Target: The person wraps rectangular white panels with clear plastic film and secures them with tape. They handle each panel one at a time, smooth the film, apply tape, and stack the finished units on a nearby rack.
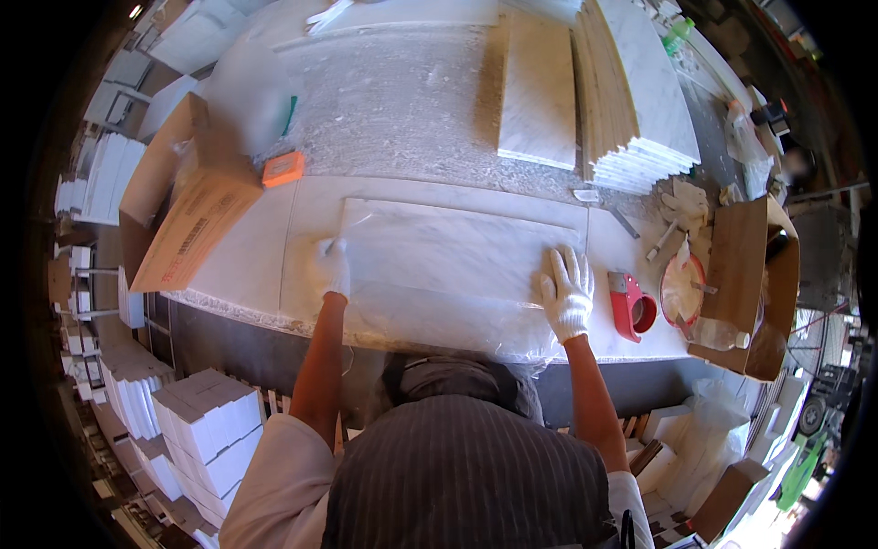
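Note:
A pale grey-veined marble slab [448, 247] lies flat on the worktable in front of me. Clear plastic film [439, 316] spreads along its near side, hanging toward the table edge. My left hand [333, 268], in a white knit glove, is closed at the slab's left edge, its fingers bent and partly hidden. At the right end, my right hand [569, 293], gloved alike, rests with fingers spread over the slab's edge. A red tape dispenser [631, 307] sits just right of that hand.
Open cardboard boxes stand at left [197, 220] and right [741, 274]. Beyond are an orange box [283, 169], a single slab [538, 91] and a stack of slabs [640, 91]. A red-rimmed bowl [682, 284], plastic bottle [722, 335] and spare gloves [686, 203] lie on the right.

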Tool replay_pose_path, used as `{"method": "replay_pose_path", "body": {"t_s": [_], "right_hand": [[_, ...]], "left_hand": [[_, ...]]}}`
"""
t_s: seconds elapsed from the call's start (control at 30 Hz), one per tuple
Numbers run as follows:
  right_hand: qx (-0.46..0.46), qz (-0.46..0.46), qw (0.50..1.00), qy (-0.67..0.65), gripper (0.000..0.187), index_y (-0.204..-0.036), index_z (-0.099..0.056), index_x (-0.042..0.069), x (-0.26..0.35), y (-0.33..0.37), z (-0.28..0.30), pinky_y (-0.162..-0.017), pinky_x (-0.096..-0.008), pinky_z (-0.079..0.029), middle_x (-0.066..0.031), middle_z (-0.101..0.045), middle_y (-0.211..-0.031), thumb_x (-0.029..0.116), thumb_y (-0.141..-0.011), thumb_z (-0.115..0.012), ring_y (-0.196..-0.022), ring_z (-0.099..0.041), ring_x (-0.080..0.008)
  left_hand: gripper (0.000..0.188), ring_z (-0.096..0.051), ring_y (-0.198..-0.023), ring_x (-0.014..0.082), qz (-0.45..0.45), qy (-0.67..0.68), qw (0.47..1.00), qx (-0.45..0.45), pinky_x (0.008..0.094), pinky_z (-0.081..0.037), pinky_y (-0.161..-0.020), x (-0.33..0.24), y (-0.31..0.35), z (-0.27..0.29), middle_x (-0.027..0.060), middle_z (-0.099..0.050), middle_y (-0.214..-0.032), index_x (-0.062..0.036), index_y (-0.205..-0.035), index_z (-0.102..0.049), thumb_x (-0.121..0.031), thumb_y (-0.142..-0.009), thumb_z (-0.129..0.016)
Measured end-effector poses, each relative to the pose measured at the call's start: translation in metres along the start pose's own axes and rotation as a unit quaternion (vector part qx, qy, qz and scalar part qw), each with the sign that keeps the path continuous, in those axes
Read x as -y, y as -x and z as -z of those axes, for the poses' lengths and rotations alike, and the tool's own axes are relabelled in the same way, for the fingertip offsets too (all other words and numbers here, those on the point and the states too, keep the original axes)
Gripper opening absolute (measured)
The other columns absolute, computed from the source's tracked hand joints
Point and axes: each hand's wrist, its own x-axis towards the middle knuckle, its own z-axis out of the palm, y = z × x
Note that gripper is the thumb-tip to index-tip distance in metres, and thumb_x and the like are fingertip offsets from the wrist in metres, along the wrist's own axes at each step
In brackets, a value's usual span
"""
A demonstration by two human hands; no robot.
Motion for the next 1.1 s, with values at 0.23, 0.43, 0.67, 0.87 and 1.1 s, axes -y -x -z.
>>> {"method": "replay_pose_path", "body": {"t_s": [0.23,0.43,0.67,0.87,1.1], "right_hand": [[-0.005,0.004,1.000,-0.018,0.052,-0.138,-0.055,0.012,-0.003,-0.001,0.004,-0.112,-0.0497,-0.032,-0.0119,-0.047,-0.147,0.027,-0.089,-0.063,-0.134,-0.041,-0.0404],[-0.018,-0.009,1.000,-0.012,0.053,-0.139,-0.055,0.014,-0.007,0.002,-0.004,-0.113,-0.0507,-0.032,-0.0118,-0.049,-0.146,0.032,-0.089,-0.063,-0.133,-0.044,-0.0395],[-0.026,-0.038,0.999,-0.007,0.052,-0.138,-0.055,0.012,-0.004,0.001,-0.005,-0.113,-0.0503,-0.031,-0.0126,-0.049,-0.146,0.033,-0.090,-0.061,-0.134,-0.044,-0.0381],[-0.027,-0.067,0.997,-0.002,0.053,-0.139,-0.053,0.011,-0.010,0.005,-0.006,-0.113,-0.0489,-0.030,-0.0133,-0.048,-0.146,0.033,-0.092,-0.060,-0.135,-0.042,-0.0366],[-0.075,-0.200,0.977,-0.007,0.058,-0.132,-0.057,0.010,-0.009,0.002,0.000,-0.103,-0.0480,-0.039,-0.0180,-0.054,-0.135,0.039,-0.084,-0.070,-0.123,-0.050,-0.0378]], "left_hand": [[0.031,-0.069,-0.086,0.0250,-0.006,-0.041,0.999,0.000,0.0375,-0.052,-0.079,0.008,-0.010,0.004,0.0125,-0.073,-0.092,-0.0035,-0.099,-0.072,-0.032,-0.086,-0.069],[0.031,-0.069,-0.083,0.0230,-0.021,-0.041,0.999,0.007,0.0364,-0.052,-0.077,0.011,-0.014,0.004,0.0114,-0.073,-0.089,-0.0026,-0.097,-0.072,-0.031,-0.085,-0.070],[0.030,-0.067,-0.082,0.0203,-0.018,-0.025,0.999,0.039,0.0342,-0.052,-0.077,0.016,-0.017,0.010,0.0109,-0.072,-0.087,-0.0011,-0.095,-0.073,-0.028,-0.082,-0.073],[0.028,-0.066,-0.085,0.0189,-0.023,-0.019,0.999,0.038,0.0332,-0.051,-0.079,0.005,-0.008,0.010,0.0102,-0.071,-0.090,-0.0014,-0.096,-0.072,-0.025,-0.082,-0.073],[0.026,-0.065,-0.088,0.0195,-0.025,0.000,0.998,0.054,0.0326,-0.050,-0.082,0.003,-0.004,0.010,0.0093,-0.070,-0.093,-0.0015,-0.097,-0.072,-0.023,-0.083,-0.073]]}}
